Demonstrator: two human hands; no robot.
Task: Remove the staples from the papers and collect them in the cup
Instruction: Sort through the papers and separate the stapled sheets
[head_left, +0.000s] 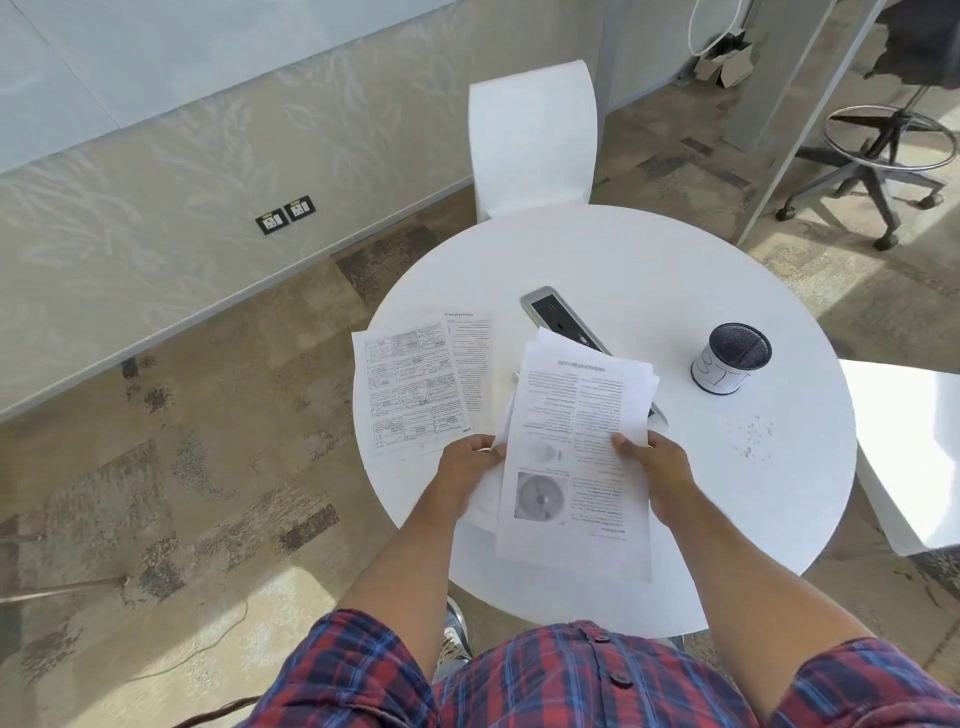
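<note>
I hold a bundle of printed papers (571, 447) above the near part of the round white table (675, 291). My left hand (467, 470) grips its left edge, where some sheets fan out. My right hand (657, 470) grips the right edge, thumb on top. A black mesh cup (730, 364) with a white paper label stands at the table's right. Several small loose staples (750, 434) lie scattered on the table in front of the cup. More printed sheets (415, 384) lie flat at the table's left edge.
A silver power panel (561, 317) is set in the table's middle, partly covered by the held papers. White chairs stand at the far side (532, 140) and at the right (904, 447). A black stool (872, 156) stands at the far right.
</note>
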